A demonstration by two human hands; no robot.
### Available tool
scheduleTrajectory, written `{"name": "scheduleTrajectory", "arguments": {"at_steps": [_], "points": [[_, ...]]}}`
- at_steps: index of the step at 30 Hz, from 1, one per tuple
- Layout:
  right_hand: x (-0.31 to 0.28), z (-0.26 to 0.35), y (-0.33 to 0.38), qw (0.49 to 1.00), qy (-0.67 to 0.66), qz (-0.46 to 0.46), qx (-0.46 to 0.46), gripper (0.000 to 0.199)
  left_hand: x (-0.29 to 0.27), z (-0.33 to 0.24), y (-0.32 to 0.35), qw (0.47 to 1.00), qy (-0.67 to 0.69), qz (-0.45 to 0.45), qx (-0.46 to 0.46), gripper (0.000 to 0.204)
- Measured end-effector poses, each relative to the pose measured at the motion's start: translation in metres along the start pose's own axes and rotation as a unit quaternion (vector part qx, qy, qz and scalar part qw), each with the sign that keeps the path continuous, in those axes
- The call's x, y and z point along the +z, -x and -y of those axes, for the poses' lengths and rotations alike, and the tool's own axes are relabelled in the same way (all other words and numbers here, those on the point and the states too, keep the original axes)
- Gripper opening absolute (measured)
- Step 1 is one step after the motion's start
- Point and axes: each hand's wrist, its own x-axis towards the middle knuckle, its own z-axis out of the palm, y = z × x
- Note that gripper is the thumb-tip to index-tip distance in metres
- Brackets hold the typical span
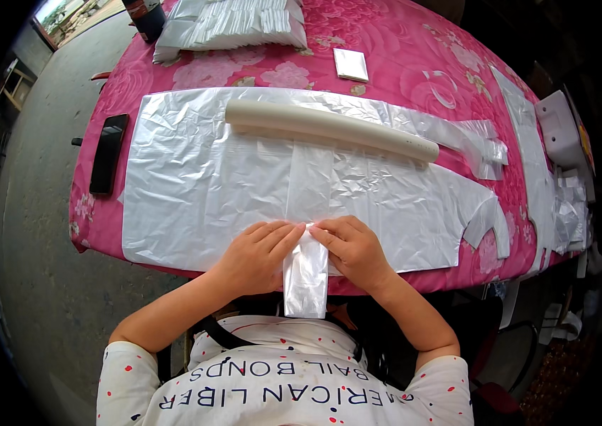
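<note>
Between my two hands is a narrow folded strip of shiny white plastic film (305,280), its lower end hanging past the table edge toward my body. My left hand (264,254) closes on the strip's top left side, thumb and fingers together. My right hand (352,250) pinches its top right corner. Both rest over a large flat white plastic bag (173,192) with handle-like cut ends at the right, spread across the table. Across that bag lies a long cream-coloured tube (329,129), beyond my hands.
A pink flowered cloth (386,42) covers the table. A black phone (108,155) lies at the left edge. Far back are a bag of stacked folded film (237,25), a dark bottle (146,18) and a small folded white packet (351,64). More plastic film (528,163) lies along the right side.
</note>
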Motion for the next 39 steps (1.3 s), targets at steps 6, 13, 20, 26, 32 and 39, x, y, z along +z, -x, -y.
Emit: {"name": "scheduleTrajectory", "arguments": {"at_steps": [6, 13, 20, 26, 32, 39], "points": [[-0.012, -0.001, -0.028, 0.951, -0.145, 0.037, 0.27, 0.016, -0.016, 0.002, -0.029, 0.957, 0.151, 0.057, -0.242, 0.033], [-0.016, -0.012, -0.051, 0.843, -0.283, 0.089, 0.449, 0.021, -0.004, 0.001, -0.027, 0.987, 0.044, -0.115, -0.101, 0.044], [-0.012, -0.006, -0.048, 0.864, -0.228, 0.075, 0.443, 0.022, 0.029, -0.009, -0.025, 0.989, -0.082, 0.065, -0.106, 0.072], [-0.003, -0.006, -0.034, 0.986, 0.13, -0.054, 0.087, 0.053, 0.023, -0.003, -0.027, 0.99, -0.068, 0.08, -0.093, 0.074], [-0.008, -0.034, -0.034, 0.99, 0.101, 0.101, -0.014, 0.057, 0.015, 0.003, -0.024, 0.993, -0.049, 0.068, -0.084, 0.074], [-0.011, -0.035, -0.029, 0.993, 0.059, 0.1, 0.003, 0.057, 0.008, 0.01, -0.03, 0.997, -0.038, 0.047, -0.054, 0.068]]}}
